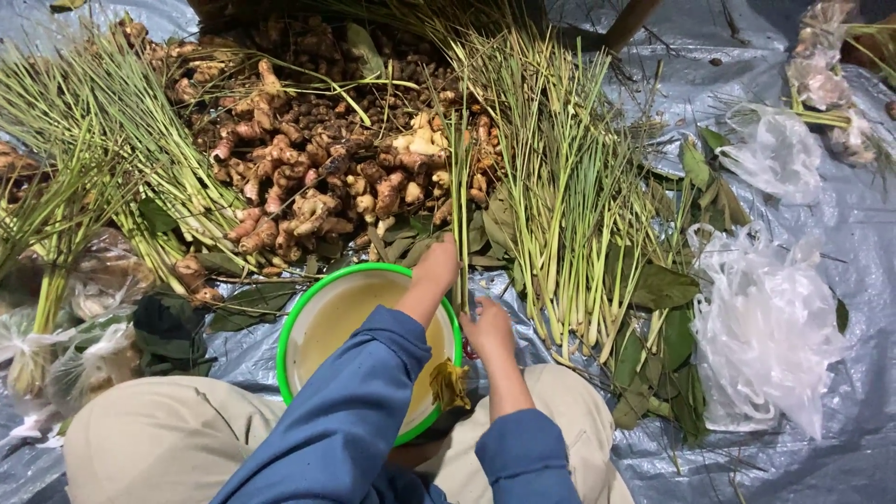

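Gripping one thin lemongrass stalk (460,201) at centre frame, your left hand (437,266) closes near its base and your right hand (487,327) pinches it lower. A round green-rimmed bowl (301,322) sits below; knobbly ginger roots (317,173) heap above. Two crinkled plastic bags (765,327) lie at right on the grey tarp (840,467).

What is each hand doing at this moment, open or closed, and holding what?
Left hand: closed around the lemongrass stalks, above the green-rimmed bowl.
Right hand: closed on the lower end of the same stalks.
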